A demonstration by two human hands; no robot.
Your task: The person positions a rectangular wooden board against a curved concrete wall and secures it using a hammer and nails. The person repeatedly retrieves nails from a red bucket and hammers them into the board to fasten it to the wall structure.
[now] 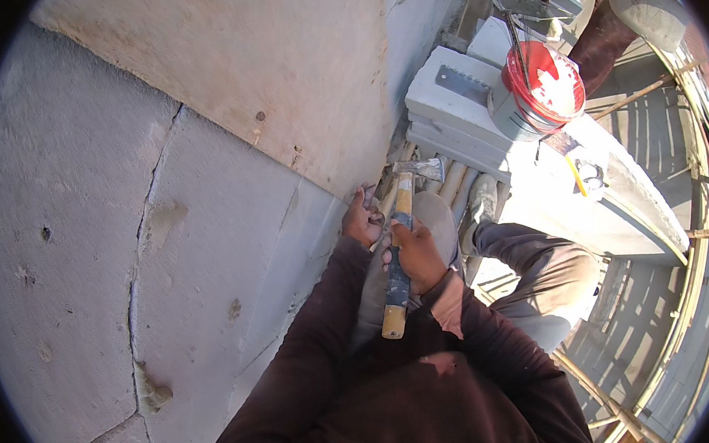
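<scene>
one hammer in my view has its dark-wrapped handle gripped in the closed right hand; just beside it, the left hand is curled near the lower corner of the beige panel, and i cannot tell whether it holds anything.

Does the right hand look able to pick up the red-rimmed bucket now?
Probably not as things stand: the right hand is closed around the hammer-like tool, and the bucket stands farther ahead, by the white blocks.
</scene>
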